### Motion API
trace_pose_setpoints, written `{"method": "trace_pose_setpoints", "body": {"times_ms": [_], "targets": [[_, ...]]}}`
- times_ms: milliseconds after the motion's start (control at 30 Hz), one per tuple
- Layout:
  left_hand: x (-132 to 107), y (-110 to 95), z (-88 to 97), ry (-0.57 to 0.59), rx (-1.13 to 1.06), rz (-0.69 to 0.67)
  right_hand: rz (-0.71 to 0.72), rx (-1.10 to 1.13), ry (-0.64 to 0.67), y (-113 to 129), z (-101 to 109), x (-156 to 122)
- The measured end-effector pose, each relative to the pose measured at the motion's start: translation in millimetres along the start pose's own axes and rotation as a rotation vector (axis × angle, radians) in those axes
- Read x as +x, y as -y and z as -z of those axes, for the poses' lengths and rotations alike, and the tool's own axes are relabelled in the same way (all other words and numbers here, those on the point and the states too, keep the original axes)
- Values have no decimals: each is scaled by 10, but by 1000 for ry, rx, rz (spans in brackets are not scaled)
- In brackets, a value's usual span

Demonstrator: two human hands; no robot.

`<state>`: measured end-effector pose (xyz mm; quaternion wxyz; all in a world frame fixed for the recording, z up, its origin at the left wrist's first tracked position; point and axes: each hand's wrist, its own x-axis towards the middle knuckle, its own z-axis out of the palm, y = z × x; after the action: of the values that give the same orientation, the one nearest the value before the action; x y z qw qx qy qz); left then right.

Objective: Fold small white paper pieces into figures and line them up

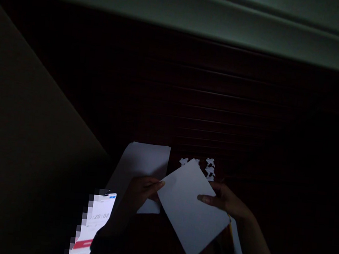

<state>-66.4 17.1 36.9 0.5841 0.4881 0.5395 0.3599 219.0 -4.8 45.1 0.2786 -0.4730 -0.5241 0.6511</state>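
Observation:
The scene is very dark. A white sheet of paper (189, 208) is held tilted between both hands above a dark surface. My left hand (141, 190) pinches its left corner with fingers closed. My right hand (225, 201) grips its right edge, thumb lying on top of the sheet. Another white sheet (144, 162) lies flat underneath, behind the left hand. Several small white paper pieces (206, 166) lie just beyond the held sheet.
A lit phone screen (95, 226) showing a timer lies at the lower left. A dark slatted wooden surface (220, 108) stretches ahead, a pale ledge (199, 17) runs across the top, and a dim flat panel (20, 135) fills the left side.

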Motion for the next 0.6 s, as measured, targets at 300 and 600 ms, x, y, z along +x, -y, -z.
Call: {"method": "trace_pose_setpoints", "body": {"times_ms": [300,600], "targets": [[-15,-18,82,118,24,4,-24,-69,-15,-80,92,5],[-35,-1,114,167,4,18,14,38,46,-2,104,-53]]}}
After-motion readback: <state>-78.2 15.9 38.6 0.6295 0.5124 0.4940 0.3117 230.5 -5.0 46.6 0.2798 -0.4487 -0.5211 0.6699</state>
